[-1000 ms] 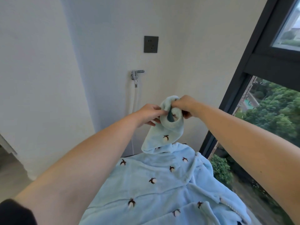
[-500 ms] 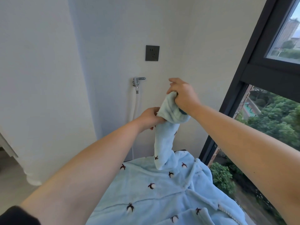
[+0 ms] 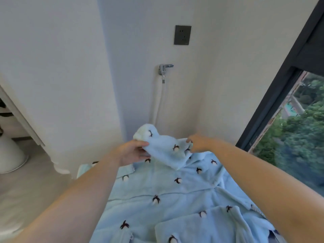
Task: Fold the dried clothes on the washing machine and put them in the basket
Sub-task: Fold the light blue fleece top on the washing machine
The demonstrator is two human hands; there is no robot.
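A light blue fleece garment with small dark-and-white motifs lies spread out in front of me, covering the surface beneath it. Its sleeve is lifted a little at the far end, cuff pointing up and left. My left hand grips the sleeve from the left, near the cuff. My right hand pinches the sleeve's right edge, fingers closed on the fabric. The washing machine is hidden under the garment. No basket is in view.
A white wall corner stands just behind the garment, with a chrome tap and white hose and a dark socket above. A dark-framed window runs along the right. The floor and a white rounded object are at left.
Both hands have come down from chest height toward the garment, lowering the sleeve. It hung upright from my right hand before; now it lies nearly flat between both hands.
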